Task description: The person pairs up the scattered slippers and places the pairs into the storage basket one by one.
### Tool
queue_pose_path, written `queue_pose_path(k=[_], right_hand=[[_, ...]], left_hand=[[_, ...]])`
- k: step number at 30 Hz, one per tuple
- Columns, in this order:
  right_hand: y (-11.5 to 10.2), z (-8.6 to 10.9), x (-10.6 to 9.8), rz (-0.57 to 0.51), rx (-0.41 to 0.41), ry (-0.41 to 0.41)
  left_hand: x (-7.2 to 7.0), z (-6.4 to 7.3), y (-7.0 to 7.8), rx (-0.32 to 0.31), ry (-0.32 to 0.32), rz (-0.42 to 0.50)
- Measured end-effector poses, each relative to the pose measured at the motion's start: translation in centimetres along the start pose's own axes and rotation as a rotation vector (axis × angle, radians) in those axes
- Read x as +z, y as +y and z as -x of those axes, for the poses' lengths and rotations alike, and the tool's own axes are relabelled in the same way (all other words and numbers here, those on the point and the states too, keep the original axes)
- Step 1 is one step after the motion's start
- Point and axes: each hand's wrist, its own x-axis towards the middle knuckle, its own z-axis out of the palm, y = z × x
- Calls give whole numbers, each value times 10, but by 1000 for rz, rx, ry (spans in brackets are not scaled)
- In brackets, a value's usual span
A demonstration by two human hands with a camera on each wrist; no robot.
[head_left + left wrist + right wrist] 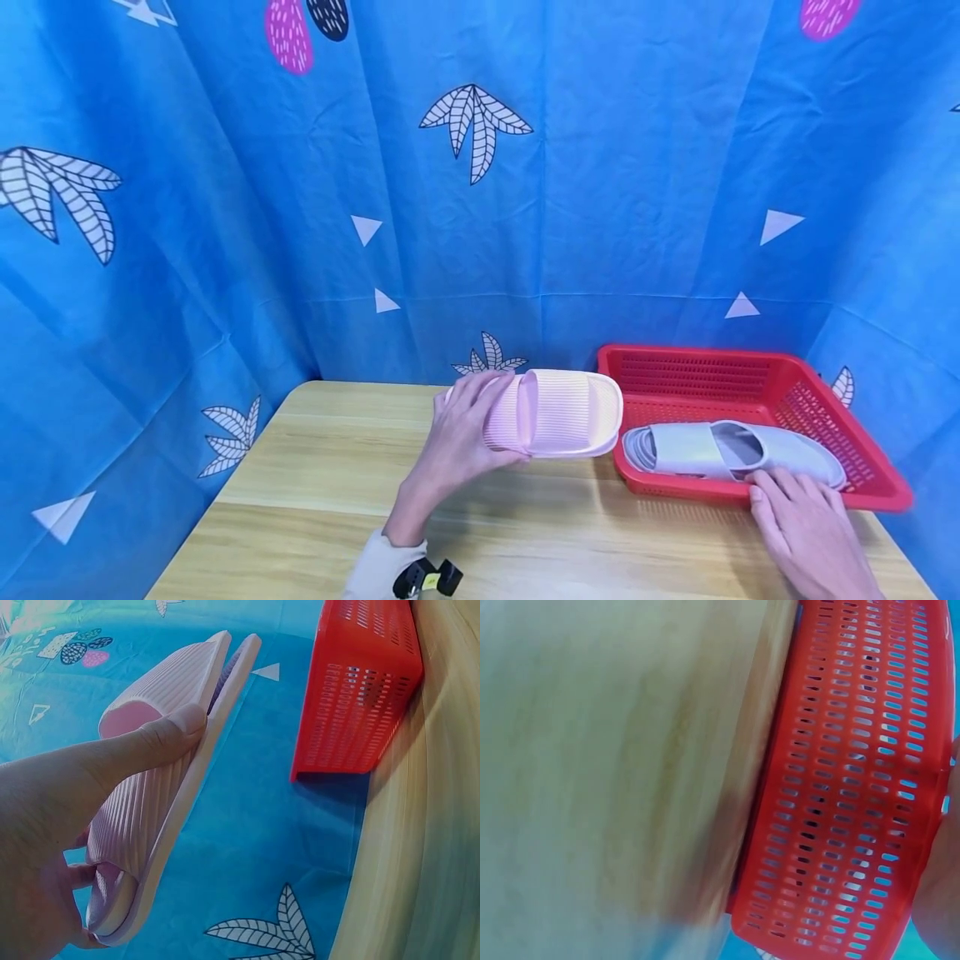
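Observation:
My left hand (468,425) grips a pair of pink slippers (562,412) with ribbed straps, raised over the table and left of the red basket (693,354). In the left wrist view its thumb presses on a ribbed strap near the sole's edge, with the other fingers round the far side. My right hand (806,521) grips the basket's front rim, its fingertips bent over the edge. Right behind those fingers, pale grey slippers (686,450) lie along the front of the basket. Only a blurred part of this hand shows in the right wrist view.
The wooden table (300,475) carries the perforated basket at its right side. A blue patterned curtain (637,167) hangs behind the table and on both sides. A black band (416,577) is on my left wrist.

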Motion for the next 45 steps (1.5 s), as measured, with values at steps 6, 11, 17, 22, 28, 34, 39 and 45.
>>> queue_pose_path(k=[6, 11, 17, 22, 28, 34, 39, 45], right_hand=[[2, 0, 2, -6, -22, 25], [4, -2, 2, -5, -38, 44], [4, -2, 1, -4, -66, 64], [1, -2, 1, -24, -97, 68], [-5, -4, 1, -23, -92, 45], [-6, -6, 1, -13, -85, 32], [-7, -5, 2, -13, -98, 47], [-8, -5, 1, -3, -99, 63]], left_hand=[[6, -1, 1, -2, 11, 16], [9, -4, 2, 0, 11, 32], [12, -9, 3, -11, 6, 26], [16, -12, 5, -16, -4, 26], [21, -19, 10, -41, -10, 31], [27, -27, 16, -56, -21, 32], [33, -34, 24, -63, -37, 27], [43, -48, 35, -49, -41, 11]])
